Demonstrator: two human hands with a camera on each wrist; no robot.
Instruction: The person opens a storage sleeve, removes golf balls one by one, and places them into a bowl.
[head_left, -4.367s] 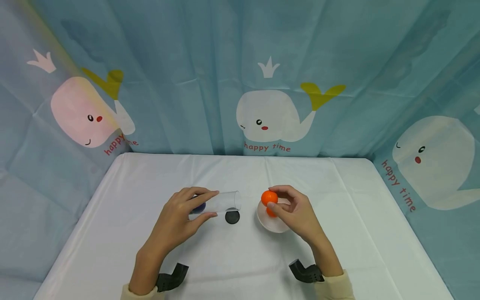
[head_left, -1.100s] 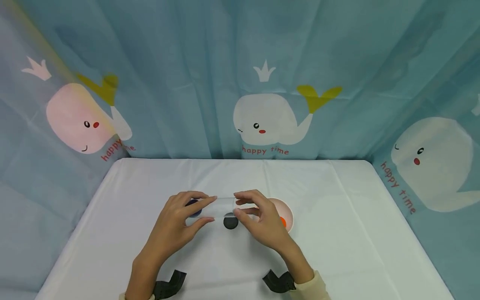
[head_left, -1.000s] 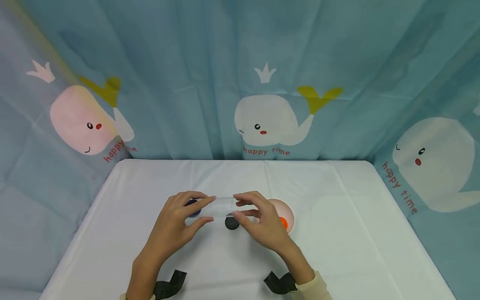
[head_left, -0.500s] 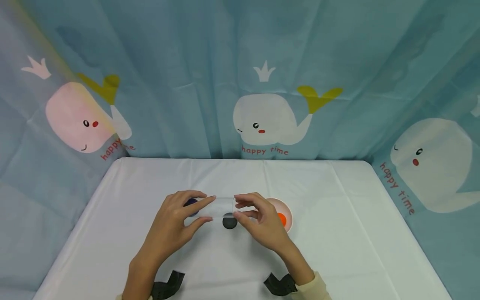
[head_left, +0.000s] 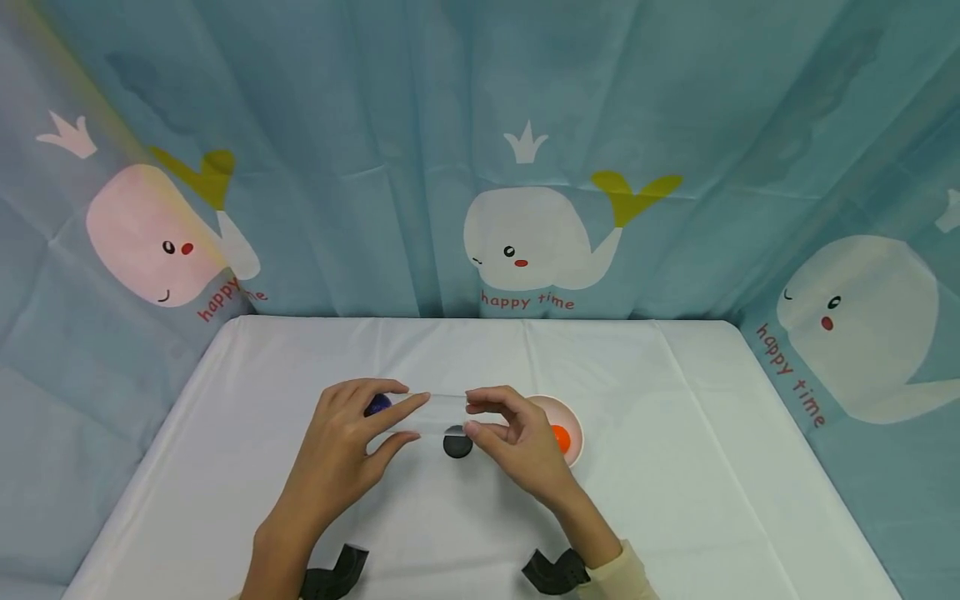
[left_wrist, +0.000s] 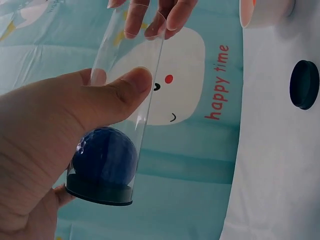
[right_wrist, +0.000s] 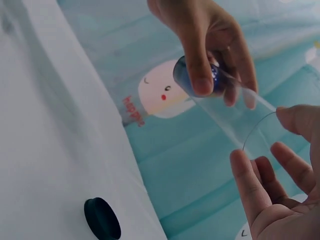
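Observation:
My left hand (head_left: 348, 437) grips a clear tube (head_left: 435, 414), thumb on one side and fingers on the other. Inside its capped end sits a dark blue dimpled ball (left_wrist: 105, 157). My right hand (head_left: 521, 446) pinches the rim at the tube's uncapped end between thumb and fingers, as the right wrist view shows. In the head view the tube lies level and overlaps a round black lid (head_left: 457, 443) on the table. A pale pink bowl (head_left: 573, 417) with an orange ball (head_left: 561, 439) in it stands behind my right hand, which hides the bowl's left part.
White cloth covers the table (head_left: 675, 467). A blue curtain (head_left: 360, 208) with printed whales rises at the back and along both sides. Black camera mounts (head_left: 557, 572) sit on both wrists.
About four seconds ago my right hand held an orange ball over the bowl; since then it has moved left to the tube's rim. Over the last second both hands stay nearly still.

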